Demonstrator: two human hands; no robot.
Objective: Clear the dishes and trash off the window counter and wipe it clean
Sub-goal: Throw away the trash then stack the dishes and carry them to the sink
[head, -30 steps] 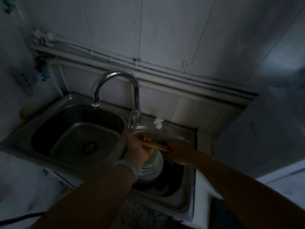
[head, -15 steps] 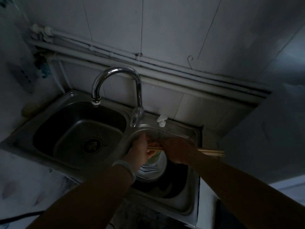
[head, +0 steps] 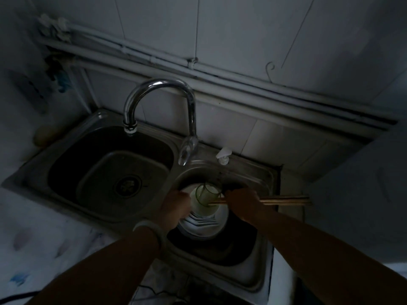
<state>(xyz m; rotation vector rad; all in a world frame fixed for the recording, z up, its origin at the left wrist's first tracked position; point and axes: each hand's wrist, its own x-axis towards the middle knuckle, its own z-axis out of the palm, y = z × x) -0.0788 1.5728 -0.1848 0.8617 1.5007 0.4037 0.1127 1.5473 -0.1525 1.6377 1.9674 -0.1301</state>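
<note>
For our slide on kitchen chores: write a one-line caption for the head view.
Over the right sink basin, left hand steadies a glass on stacked plates; right hand holds chopsticks.

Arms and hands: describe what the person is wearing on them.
Both forearms are bare, with no sleeves in view. The left wrist carries a pale, smooth bangle. The right hand and its wrist show no glove, ring or band in this dim light.

Glass (head: 206, 195) tilted atop white plates (head: 203, 225); wooden chopsticks (head: 284, 200) horizontal above.
</note>
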